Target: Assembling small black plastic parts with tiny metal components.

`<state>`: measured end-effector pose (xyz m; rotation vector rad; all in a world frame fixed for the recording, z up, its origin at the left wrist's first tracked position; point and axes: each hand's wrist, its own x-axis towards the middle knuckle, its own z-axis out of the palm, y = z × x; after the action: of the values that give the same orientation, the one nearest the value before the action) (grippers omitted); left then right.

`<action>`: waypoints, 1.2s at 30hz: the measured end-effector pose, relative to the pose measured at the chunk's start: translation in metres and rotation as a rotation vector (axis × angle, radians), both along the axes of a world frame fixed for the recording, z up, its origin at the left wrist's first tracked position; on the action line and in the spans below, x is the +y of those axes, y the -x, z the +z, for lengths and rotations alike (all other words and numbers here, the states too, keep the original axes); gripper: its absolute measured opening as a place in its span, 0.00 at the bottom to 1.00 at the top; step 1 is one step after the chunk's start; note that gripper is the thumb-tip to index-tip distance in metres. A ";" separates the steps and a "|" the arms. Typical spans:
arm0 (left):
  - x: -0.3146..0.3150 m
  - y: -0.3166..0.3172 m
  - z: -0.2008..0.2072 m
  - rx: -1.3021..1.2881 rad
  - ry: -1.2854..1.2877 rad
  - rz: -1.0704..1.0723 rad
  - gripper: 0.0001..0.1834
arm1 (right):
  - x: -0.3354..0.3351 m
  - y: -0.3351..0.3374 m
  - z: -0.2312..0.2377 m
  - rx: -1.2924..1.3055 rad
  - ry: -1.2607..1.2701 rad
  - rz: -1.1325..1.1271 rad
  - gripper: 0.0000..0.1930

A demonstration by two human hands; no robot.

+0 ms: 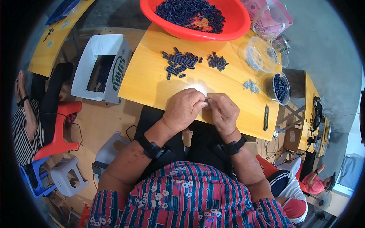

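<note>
Over the near edge of the yellow table (pixel 144 76), my left hand (pixel 185 108) and my right hand (pixel 223 112) meet, thumbs and forefingers pinched close together. Whatever sits between the fingertips is too small and covered to name. Beyond my hands lies a loose pile of small dark blocks (pixel 180 64), with a smaller heap of dark pieces (pixel 217 62) to its right. Tiny silvery pieces (pixel 251 86) are scattered right of my right hand. Black-handled thread snips (pixel 266 117) lie near the table's right edge.
A red basin (pixel 148 8) of dark pieces stands at the back. Along the right are a clear tub (pixel 249 57) of silvery bits and a clear tub (pixel 288 91) of dark pieces. A white carton (pixel 85 72) stands left of the table. Other people sit on both sides.
</note>
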<state>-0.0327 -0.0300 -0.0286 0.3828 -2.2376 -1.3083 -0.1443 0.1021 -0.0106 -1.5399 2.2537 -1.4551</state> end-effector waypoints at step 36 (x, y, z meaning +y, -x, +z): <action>0.014 -0.003 -0.002 -0.009 0.253 0.200 0.02 | 0.005 -0.002 -0.004 -0.161 -0.090 -0.050 0.08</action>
<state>-0.0292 -0.0163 -0.0310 0.5036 -2.2701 -0.9105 -0.1421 0.1075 -0.0149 -1.3015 2.2457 -1.4128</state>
